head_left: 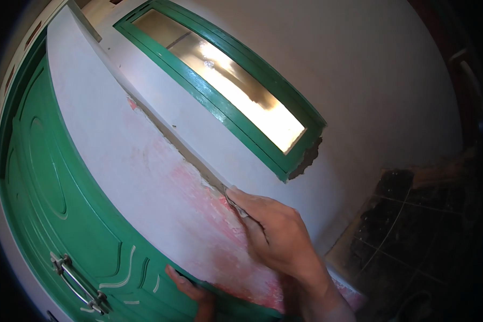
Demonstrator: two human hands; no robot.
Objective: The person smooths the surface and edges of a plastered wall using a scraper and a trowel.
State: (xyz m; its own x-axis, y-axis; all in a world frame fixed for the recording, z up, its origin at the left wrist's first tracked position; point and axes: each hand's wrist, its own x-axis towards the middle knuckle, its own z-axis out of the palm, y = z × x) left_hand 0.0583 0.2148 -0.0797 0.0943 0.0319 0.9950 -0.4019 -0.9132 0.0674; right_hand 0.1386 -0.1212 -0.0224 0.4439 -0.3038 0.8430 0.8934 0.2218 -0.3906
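Observation:
My right hand (279,233) is closed on a thin greyish folded sheet, which looks like sandpaper (237,206). It presses against the chipped edge (212,185) of a white wall strip (145,155) that has pink and red patches. My left hand (190,292) is lower down, beside the edge of the green panelled door (64,188). Its visible fingers are stretched out, and the rest of it is partly in shadow. I cannot make out anything held in it.
A green-framed window (241,91) with bright glass is set in the white wall (370,70), with broken plaster (307,160) at one corner. The door carries a metal handle (79,284). Dark floor tiles (408,220) lie to the right.

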